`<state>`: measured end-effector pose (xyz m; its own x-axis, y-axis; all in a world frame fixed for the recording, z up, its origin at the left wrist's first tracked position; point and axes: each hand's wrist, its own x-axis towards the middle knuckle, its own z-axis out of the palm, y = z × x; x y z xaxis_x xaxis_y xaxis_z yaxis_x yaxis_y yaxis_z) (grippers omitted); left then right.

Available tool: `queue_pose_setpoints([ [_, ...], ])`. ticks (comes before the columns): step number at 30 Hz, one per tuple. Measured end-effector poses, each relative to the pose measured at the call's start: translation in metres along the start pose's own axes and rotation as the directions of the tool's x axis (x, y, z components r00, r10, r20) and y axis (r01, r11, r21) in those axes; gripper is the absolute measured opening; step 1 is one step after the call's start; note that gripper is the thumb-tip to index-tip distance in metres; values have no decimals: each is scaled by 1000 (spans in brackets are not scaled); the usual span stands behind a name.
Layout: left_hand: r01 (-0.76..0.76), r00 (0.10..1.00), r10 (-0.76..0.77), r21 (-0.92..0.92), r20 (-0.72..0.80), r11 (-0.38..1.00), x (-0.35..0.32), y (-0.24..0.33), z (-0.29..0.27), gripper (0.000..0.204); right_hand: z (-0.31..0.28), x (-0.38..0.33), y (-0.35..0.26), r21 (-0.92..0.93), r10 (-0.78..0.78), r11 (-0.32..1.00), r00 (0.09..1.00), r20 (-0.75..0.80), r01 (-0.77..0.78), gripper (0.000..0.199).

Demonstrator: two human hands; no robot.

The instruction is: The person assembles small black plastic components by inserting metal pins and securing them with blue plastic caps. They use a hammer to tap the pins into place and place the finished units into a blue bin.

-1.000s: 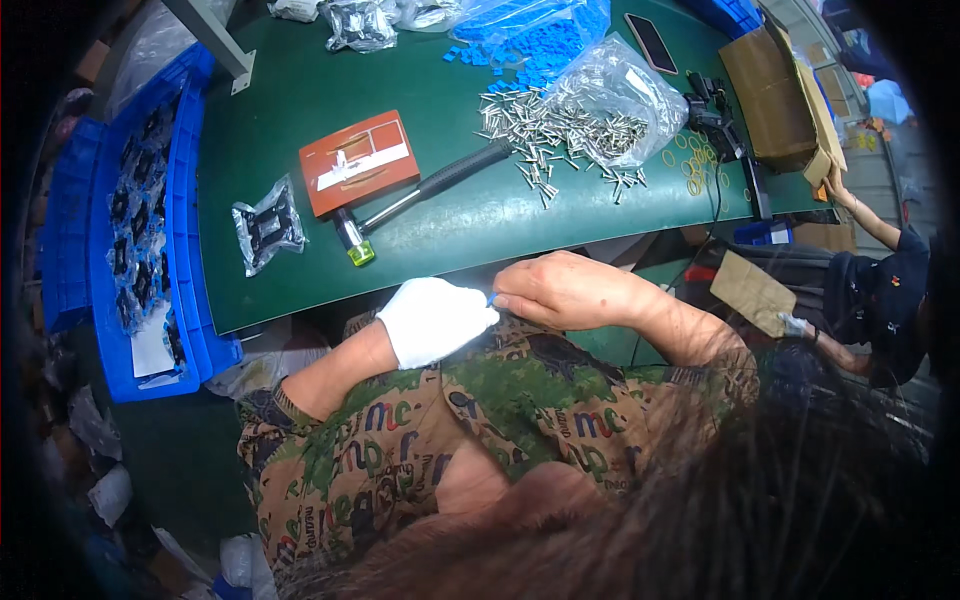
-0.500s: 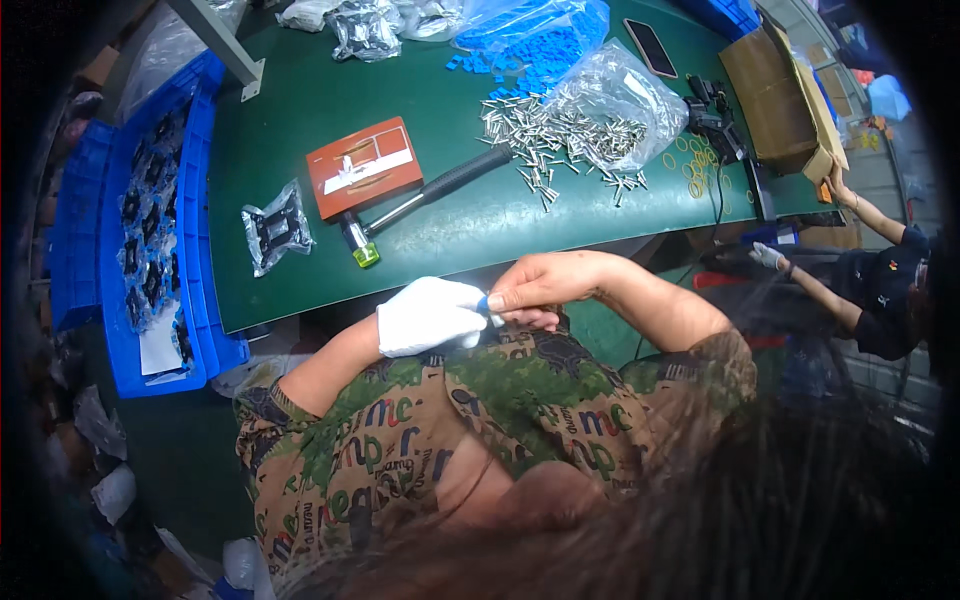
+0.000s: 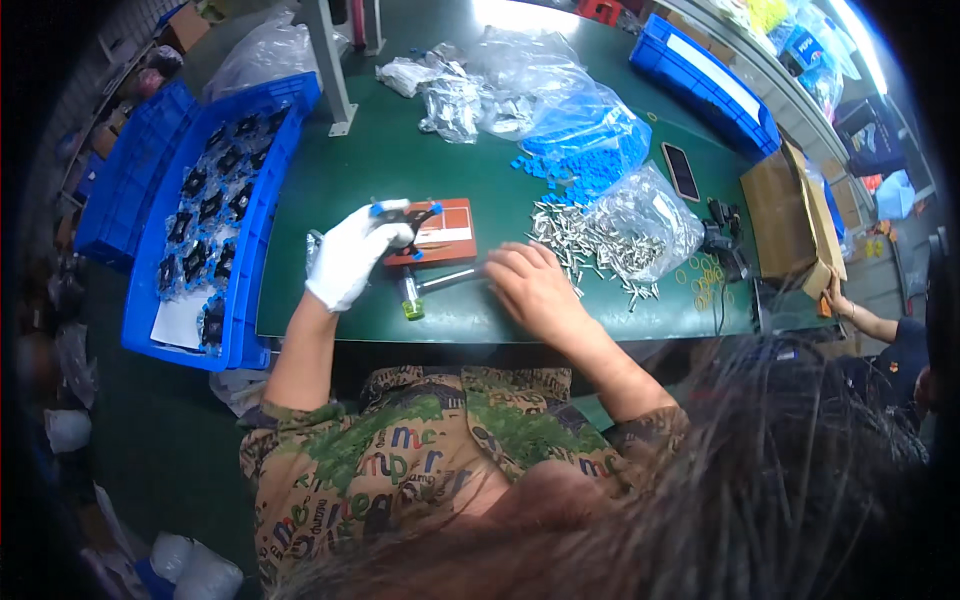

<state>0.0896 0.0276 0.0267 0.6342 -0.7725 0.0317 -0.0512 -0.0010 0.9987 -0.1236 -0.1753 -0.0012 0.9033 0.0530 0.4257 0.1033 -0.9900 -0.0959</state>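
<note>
The person sits at a green table (image 3: 400, 170), and the gloved left hand (image 3: 352, 255) is closed around a small black part with blue tips (image 3: 408, 211), holding it lifted just above a flat red-brown box (image 3: 445, 232). The bare right hand (image 3: 535, 285) lies palm down at about three o'clock from the box, its fingers curled over the end of a dark tool handle (image 3: 450, 280); I cannot tell if it really grips the handle or only rests on it. In my judgement, the step goes well if the left hand keeps the part steady and turned so that its working side is open to the right hand, and if the right hand takes one small piece at a time. The part itself looks thin and dark, with two arms that spread like a fork and bright blue ends; its finer shape is too small to see. At two o'clock from the right hand, very near, a heap of small silver metal pieces (image 3: 585, 240) spills from a clear bag (image 3: 650, 215). At nine o'clock from the left hand stands a blue tray (image 3: 255, 190) with many black parts in it. A small bottle with a green cap (image 3: 410, 300) lies between the hands.
</note>
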Motion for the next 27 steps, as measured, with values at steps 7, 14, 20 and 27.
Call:
queue_pose_setpoints([
  [7,-123,992,102,378,75,918,41,-18,9,31,26,14,3,22,-54,998,986,158,52,27],
  [14,-122,991,95,346,95,930,49,-18,3,32,-11,-10,-5,259,109,952,972,208,-162,23],
  [20,-97,985,51,287,164,953,38,-24,5,31,-20,-54,6,507,431,755,897,96,-416,12],
  [27,-404,899,394,706,190,582,41,-30,12,28,-18,-15,4,801,557,385,807,195,-459,22],
])
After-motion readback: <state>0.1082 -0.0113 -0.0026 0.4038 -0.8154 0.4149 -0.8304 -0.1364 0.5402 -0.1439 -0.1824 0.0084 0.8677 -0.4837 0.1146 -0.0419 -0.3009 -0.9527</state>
